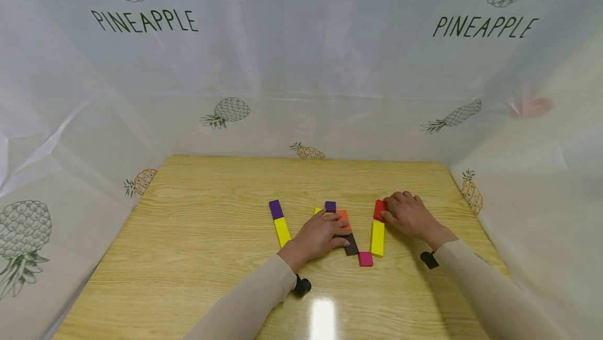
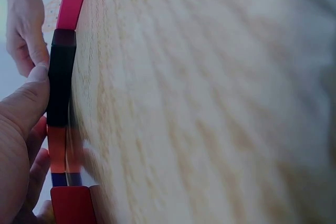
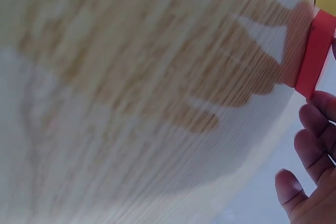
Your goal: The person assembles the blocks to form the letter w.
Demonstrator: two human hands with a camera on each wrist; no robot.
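My left hand (image 1: 314, 236) lies over the middle of a zigzag row of coloured blocks, its fingers spread. Its thumb (image 2: 32, 95) touches the side of the black block (image 1: 351, 246), and other fingers reach beside the orange block (image 1: 343, 217). A yellow block (image 1: 317, 210) is mostly hidden under this hand, with a small purple block (image 1: 331, 206) just beyond it. At the row's far right end, my right hand (image 1: 411, 215) pinches the red block (image 1: 379, 210) between thumb and finger. That block meets a long yellow block (image 1: 377, 238); a pink block (image 1: 365, 259) sits at their lower corner.
Another purple block (image 1: 276, 209) and yellow block (image 1: 282, 231) form the left end of the row. In the left wrist view a red block (image 2: 73, 205) shows close by. The wooden table (image 1: 188, 256) is bounded by a pineapple-print sheet (image 1: 301, 68) behind and at both sides.
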